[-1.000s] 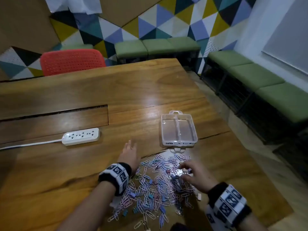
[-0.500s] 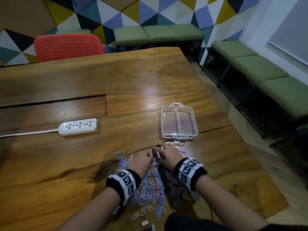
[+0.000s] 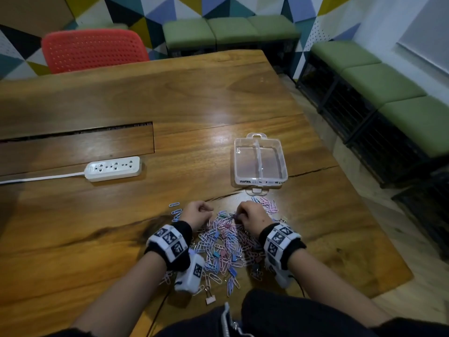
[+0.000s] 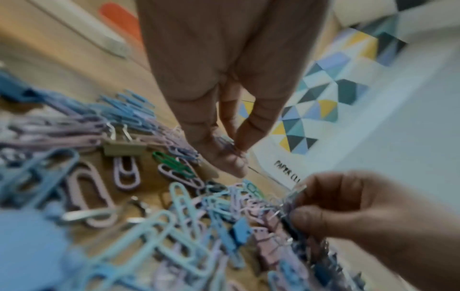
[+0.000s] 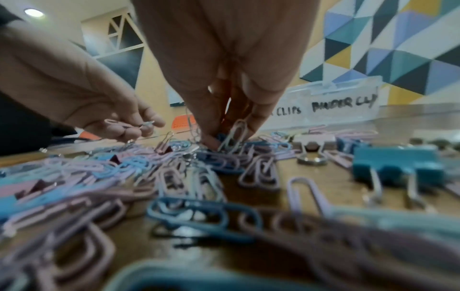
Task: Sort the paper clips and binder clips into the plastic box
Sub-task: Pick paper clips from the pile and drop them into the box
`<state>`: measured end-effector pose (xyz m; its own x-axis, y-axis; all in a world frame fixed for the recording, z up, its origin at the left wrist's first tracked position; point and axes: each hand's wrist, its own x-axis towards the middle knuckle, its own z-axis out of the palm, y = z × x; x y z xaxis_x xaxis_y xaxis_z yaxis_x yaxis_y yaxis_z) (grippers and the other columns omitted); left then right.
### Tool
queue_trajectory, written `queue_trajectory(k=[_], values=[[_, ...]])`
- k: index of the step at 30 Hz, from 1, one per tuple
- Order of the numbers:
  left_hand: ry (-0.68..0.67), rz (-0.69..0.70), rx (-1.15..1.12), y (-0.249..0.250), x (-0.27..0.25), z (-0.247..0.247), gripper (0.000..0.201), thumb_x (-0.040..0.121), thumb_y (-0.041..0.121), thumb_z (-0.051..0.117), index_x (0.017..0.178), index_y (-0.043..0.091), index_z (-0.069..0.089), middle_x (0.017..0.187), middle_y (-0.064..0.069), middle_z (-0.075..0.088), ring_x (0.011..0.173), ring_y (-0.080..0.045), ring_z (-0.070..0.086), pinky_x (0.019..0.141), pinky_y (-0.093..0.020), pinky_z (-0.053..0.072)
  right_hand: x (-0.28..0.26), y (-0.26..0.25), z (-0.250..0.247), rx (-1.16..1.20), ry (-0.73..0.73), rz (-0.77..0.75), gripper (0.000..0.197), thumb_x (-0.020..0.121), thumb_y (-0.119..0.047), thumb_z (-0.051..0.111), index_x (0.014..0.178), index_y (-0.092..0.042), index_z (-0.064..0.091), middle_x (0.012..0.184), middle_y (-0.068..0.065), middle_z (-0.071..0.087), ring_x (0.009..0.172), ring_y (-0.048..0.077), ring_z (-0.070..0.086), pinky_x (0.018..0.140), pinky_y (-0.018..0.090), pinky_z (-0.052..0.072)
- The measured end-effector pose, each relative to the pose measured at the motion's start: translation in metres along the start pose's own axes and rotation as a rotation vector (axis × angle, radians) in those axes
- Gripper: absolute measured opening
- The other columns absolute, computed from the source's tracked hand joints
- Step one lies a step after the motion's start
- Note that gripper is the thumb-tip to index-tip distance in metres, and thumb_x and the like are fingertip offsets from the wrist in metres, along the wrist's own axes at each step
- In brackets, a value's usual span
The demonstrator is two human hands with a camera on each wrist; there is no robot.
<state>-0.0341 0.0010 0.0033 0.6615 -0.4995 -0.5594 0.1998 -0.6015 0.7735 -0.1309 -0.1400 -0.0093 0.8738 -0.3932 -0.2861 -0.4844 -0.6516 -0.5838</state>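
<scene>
Pastel wire paper clips, lower centre, likely light, tangly; left hand, right hand each pinch some by loops.

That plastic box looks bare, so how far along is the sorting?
Barely begun. The box stands open with both compartments holding nothing. In hand: the left hand pinches a pink paper clip, and the right hand digs its fingertips into the pile, closing on clips. Left: nearly everything, paper clips and binder clips mixed on the table.
</scene>
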Motion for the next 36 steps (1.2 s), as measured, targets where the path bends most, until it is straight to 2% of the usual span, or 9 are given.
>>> queue_trajectory(k=[3, 6, 9, 13, 21, 24, 28, 31, 36], values=[[-0.034, -0.107, -0.280, 0.008, 0.000, 0.002, 0.030, 0.091, -0.007, 0.031, 0.074, 0.007, 0.051, 0.067, -0.006, 0.047, 0.050, -0.013, 0.044, 0.036, -0.015, 0.037, -0.006, 0.005, -0.006, 0.148, 0.049, 0.072, 0.009, 0.085, -0.007, 0.056, 0.090, -0.002, 0.061, 0.091, 0.006, 0.061, 0.083, 0.017, 0.055, 0.063, 0.012, 0.040], [-0.037, -0.120, -0.264, 0.009, 0.004, 0.010, 0.025, 0.091, 0.001, 0.035, 0.073, 0.009, 0.051, 0.063, -0.003, 0.042, 0.052, -0.012, 0.035, 0.040, -0.019, 0.031, -0.013, 0.007, -0.013, 0.347, 0.087, 0.145, 0.014, 0.084, -0.009, 0.060, 0.094, 0.000, 0.061, 0.088, 0.005, 0.059, 0.079, 0.014, 0.053, 0.057, 0.011, 0.037], [-0.040, 0.027, 0.237, 0.006, 0.006, 0.017, 0.010, 0.088, 0.019, 0.056, 0.096, 0.013, 0.055, 0.092, -0.001, 0.057, 0.082, -0.018, 0.057, 0.071, -0.027, 0.047, -0.018, 0.006, -0.019, 0.627, 0.084, 0.215, 0.003, 0.083, -0.004, 0.060, 0.085, -0.006, 0.059, 0.085, 0.006, 0.059, 0.072, 0.016, 0.055, 0.055, 0.014, 0.043], [-0.093, 0.226, 0.728, 0.001, 0.011, 0.017, 0.062, 0.079, 0.025, 0.069, 0.135, 0.022, 0.043, 0.137, -0.004, 0.048, 0.125, -0.021, 0.046, 0.104, -0.030, 0.036, -0.019, 0.007, -0.023, 0.924, 0.000, 0.305, 0.018, 0.084, 0.005, 0.053, 0.075, -0.011, 0.055, 0.077, 0.003, 0.057, 0.060, 0.012, 0.051, 0.057, 0.021, 0.044], [-0.040, 0.377, 1.033, -0.001, 0.003, 0.023, 0.028, 0.086, 0.034, 0.058, 0.106, 0.014, 0.062, 0.113, -0.006, 0.054, 0.113, -0.022, 0.047, 0.099, -0.034, 0.042, -0.020, 0.011, -0.023, 1.305, -0.180, 0.484, 0.018, 0.089, 0.002, 0.040, 0.099, -0.001, 0.055, 0.078, 0.007, 0.052, 0.068, 0.015, 0.047, 0.063, 0.025, 0.043], [-0.092, 0.345, 0.951, -0.002, 0.002, 0.020, 0.028, 0.088, 0.033, 0.057, 0.105, 0.011, 0.061, 0.106, -0.006, 0.049, 0.108, -0.020, 0.045, 0.094, -0.031, 0.040, -0.023, 0.010, -0.022, 1.416, -0.182, 0.544, 0.020, 0.089, -0.001, 0.032, 0.100, 0.001, 0.048, 0.075, 0.009, 0.048, 0.061, 0.015, 0.047, 0.046, 0.021, 0.047], [-0.232, 0.200, 0.526, -0.004, 0.001, 0.011, 0.016, 0.089, 0.028, 0.056, 0.083, 0.014, 0.056, 0.088, -0.001, 0.050, 0.079, -0.015, 0.050, 0.069, -0.020, 0.044, -0.026, 0.013, -0.020, 1.431, -0.185, 0.567, 0.024, 0.082, -0.002, 0.025, 0.069, -0.004, 0.045, 0.067, 0.009, 0.042, 0.038, 0.010, 0.041, 0.034, 0.017, 0.036], [-0.309, 0.010, 0.103, -0.002, -0.003, 0.004, 0.020, 0.094, 0.016, 0.045, 0.074, 0.014, 0.048, 0.072, 0.001, 0.052, 0.054, -0.010, 0.047, 0.041, -0.011, 0.039, -0.027, 0.016, -0.017, 1.339, -0.195, 0.511, 0.023, 0.080, -0.005, 0.025, 0.062, -0.008, 0.040, 0.066, 0.007, 0.044, 0.035, 0.008, 0.036, 0.034, 0.015, 0.028], [-0.333, -0.104, -0.372, -0.003, -0.008, 0.004, 0.025, 0.088, -0.002, 0.028, 0.068, 0.007, 0.041, 0.062, -0.006, 0.057, 0.041, -0.010, 0.051, 0.036, -0.017, 0.039, -0.037, 0.016, -0.010, 1.153, -0.214, 0.417, 0.025, 0.086, -0.008, 0.031, 0.066, -0.009, 0.046, 0.068, 0.004, 0.053, 0.044, 0.010, 0.043, 0.044, 0.019, 0.034]])
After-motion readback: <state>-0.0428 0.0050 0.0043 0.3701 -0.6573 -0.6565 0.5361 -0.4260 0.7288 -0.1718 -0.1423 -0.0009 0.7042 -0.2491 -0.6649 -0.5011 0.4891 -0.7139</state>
